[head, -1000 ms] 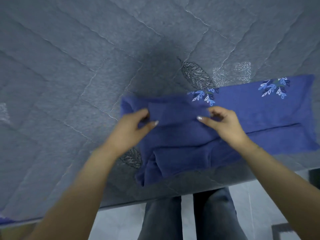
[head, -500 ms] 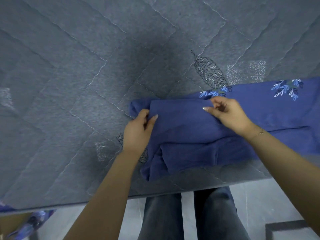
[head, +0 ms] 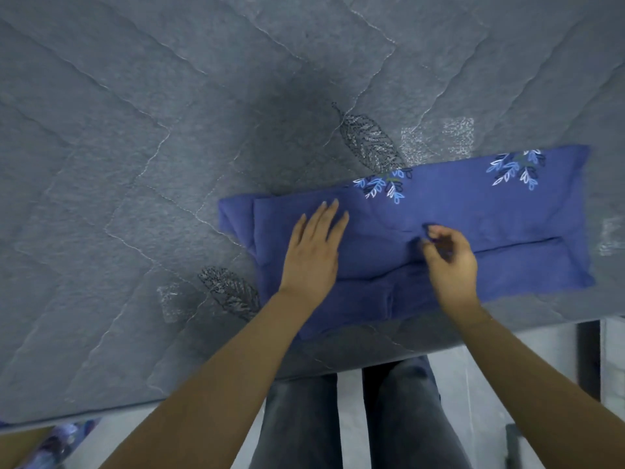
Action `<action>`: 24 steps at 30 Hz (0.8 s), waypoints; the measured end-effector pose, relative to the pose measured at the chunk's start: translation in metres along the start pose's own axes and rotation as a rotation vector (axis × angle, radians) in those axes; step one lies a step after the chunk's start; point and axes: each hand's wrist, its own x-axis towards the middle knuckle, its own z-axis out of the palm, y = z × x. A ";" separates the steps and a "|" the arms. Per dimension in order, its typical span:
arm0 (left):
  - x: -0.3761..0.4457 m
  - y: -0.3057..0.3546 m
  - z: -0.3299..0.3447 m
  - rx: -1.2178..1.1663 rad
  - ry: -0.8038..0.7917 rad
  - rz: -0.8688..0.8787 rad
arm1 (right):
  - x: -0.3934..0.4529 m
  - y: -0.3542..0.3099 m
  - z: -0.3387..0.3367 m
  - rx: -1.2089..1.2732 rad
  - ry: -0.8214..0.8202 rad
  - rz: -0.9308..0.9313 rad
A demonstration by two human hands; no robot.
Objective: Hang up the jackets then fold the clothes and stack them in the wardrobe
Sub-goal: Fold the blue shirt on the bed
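Note:
A blue garment with light-blue leaf prints lies partly folded in a long strip near the bed's front edge. My left hand lies flat on its folded left end, fingers straight and pressing the cloth down. My right hand hovers over the middle of the garment with fingers loosely curled; it is blurred, and I see no cloth held between the fingers.
The grey quilted bedspread with stitched leaf motifs covers the whole bed. Its front edge runs just before my legs. A patterned blue cloth shows at the lower left on the floor side.
Both hands have let go of the folded edge they pinched. The left hand now lies flat on the fold, and the right hand has drawn back toward me.

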 end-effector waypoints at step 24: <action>-0.020 0.069 0.041 0.047 -0.217 -0.179 | 0.085 0.103 -0.180 -0.689 -0.137 -0.280</action>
